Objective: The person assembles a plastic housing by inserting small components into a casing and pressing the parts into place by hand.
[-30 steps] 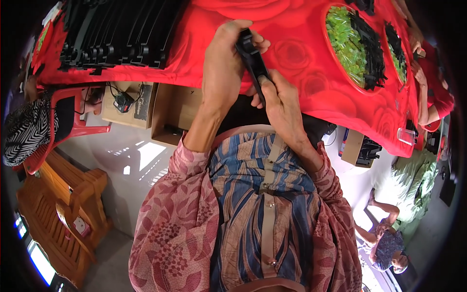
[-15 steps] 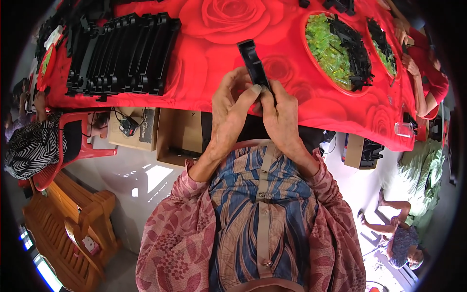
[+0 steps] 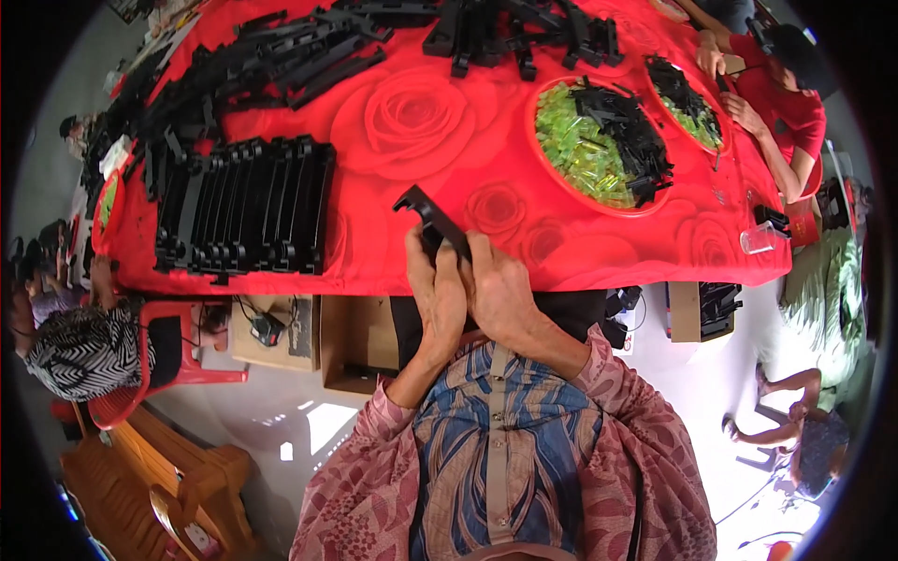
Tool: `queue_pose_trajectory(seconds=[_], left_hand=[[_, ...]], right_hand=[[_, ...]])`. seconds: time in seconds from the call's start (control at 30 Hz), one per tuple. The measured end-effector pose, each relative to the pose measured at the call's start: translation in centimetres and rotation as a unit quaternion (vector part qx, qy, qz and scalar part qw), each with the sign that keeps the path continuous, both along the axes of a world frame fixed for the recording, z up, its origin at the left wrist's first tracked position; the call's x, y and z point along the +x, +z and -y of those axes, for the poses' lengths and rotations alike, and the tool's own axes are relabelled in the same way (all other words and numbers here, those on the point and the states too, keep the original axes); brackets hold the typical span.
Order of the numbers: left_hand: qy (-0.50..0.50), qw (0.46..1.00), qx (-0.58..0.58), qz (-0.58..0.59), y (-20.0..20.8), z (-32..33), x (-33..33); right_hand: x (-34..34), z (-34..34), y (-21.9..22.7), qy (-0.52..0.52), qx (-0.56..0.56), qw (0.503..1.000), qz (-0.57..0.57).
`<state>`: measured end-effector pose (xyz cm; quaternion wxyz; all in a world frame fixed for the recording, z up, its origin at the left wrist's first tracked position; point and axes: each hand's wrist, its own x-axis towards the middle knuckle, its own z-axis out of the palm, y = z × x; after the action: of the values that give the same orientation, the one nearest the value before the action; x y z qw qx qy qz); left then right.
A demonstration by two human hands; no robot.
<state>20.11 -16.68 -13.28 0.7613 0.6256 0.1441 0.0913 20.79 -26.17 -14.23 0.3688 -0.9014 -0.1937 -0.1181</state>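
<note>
Both hands grip one long black plastic part (image 3: 433, 217) just above the near edge of the table. My left hand (image 3: 436, 292) is closed around its lower left side. My right hand (image 3: 500, 288) is closed on it from the right, against the left hand. The part's hooked upper end sticks out past the fingers and tilts to the left; its lower end is hidden in the hands. Left of them, a neat row of similar long black parts (image 3: 245, 208) lies side by side on the red rose-patterned tablecloth (image 3: 402, 117).
Right of my hands stands an orange-rimmed bowl of green translucent pieces (image 3: 582, 150) and small black pieces (image 3: 629, 131). Loose black parts (image 3: 309, 56) heap at the back. A clear cup (image 3: 758, 238) lies near the right corner. Another person (image 3: 781, 112) works at the right side; cardboard boxes (image 3: 360, 337) sit below the table.
The view has shifted, showing more of the table's far side. The black part now leans further left, and my hands have drawn closer together around it.
</note>
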Motion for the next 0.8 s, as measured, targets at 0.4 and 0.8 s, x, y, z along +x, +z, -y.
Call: queue_pose_trajectory(seconds=[0.4, 0.8], left_hand=[[0.010, 0.997, -0.070, 0.007, -1.2, 0.0, 0.8], [0.006, 0.988, -0.155, -0.007, -0.9, 0.5, 0.6]], right_hand=[[-0.1, 0.3, 0.6, -0.024, 0.003, 0.999, -0.028], [0.2, 0.6, 0.6, -0.025, -0.037, 0.999, -0.020]])
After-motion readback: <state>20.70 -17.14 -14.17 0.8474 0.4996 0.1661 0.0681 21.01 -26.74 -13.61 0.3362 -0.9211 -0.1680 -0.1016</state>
